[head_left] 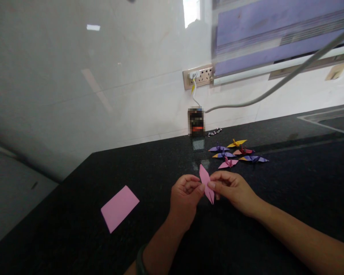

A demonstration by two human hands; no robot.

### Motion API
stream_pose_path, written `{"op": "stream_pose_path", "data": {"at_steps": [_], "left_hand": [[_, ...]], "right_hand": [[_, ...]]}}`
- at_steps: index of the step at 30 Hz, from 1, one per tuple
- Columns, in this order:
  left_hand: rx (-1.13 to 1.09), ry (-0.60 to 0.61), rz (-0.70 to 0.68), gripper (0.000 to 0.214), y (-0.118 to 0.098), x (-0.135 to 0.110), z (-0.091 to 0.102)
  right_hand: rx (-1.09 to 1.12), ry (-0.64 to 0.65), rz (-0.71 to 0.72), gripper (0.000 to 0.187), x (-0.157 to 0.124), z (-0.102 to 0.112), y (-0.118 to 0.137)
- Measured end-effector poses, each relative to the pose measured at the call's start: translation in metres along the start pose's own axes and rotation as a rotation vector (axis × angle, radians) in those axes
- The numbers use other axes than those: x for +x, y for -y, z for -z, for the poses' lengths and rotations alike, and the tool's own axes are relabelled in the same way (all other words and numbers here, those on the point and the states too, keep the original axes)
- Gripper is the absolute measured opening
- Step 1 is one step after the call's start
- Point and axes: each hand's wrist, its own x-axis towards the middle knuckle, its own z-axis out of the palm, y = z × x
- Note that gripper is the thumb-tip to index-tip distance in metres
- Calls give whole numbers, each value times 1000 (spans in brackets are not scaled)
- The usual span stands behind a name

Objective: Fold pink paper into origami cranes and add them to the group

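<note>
Between both hands, a folded pink origami paper [205, 176] is held above the dark counter, a long diamond with a slit at its near end. My left hand [186, 196] pinches its left edge between thumb and fingers. From the other side, my right hand [232, 189] grips it with the thumb on the front face, the fingers partly hidden behind. Just beyond the hands lie several folded paper cranes: a pink crane [228, 163], a yellow crane [237, 143], a red crane [243, 151] and purple ones such as this purple crane [253, 159].
A stack or sheet of pink paper [120, 209] lies on the black counter [149, 164] to the left. A pixelated device [197, 122] leans at the wall, with a small chain [215, 132] beside it. A grey cable [263, 97] runs in front of the wall from the upper right.
</note>
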Motion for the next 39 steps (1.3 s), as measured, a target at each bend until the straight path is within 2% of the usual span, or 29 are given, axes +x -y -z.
{"op": "stream_pose_path", "data": {"at_steps": [9, 16, 29, 35, 39], "left_hand": [[0, 33, -7, 23, -2, -2, -1], [10, -1, -8, 22, 1, -1, 0], [64, 8, -14, 17, 3, 2, 4], [43, 27, 30, 12, 1, 1, 2], [6, 53, 61, 14, -1, 1, 0]], "right_hand": [[172, 8, -7, 23, 1, -5, 0], [153, 3, -15, 25, 1, -3, -4], [92, -20, -1, 18, 1, -2, -6], [53, -5, -16, 16, 1, -1, -6], [-13, -55, -22, 14, 1, -1, -5]]}}
